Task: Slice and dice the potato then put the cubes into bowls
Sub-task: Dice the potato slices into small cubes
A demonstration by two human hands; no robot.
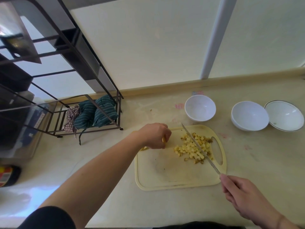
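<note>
The right hand (245, 197) grips the knife (200, 148), blade laid across the potato cubes (194, 148) heaped on the cutting board (165, 176), probably to gather them. The left hand (155, 136) pinches a potato strip (163, 139) (mostly hidden) at the board's far-left edge. Farther along the counter (99, 179), three bowls (200, 107) wait unobstructed; a wire rack (85, 113) stands left.

Head view, steeply down, counter (115, 187) close below
</note>
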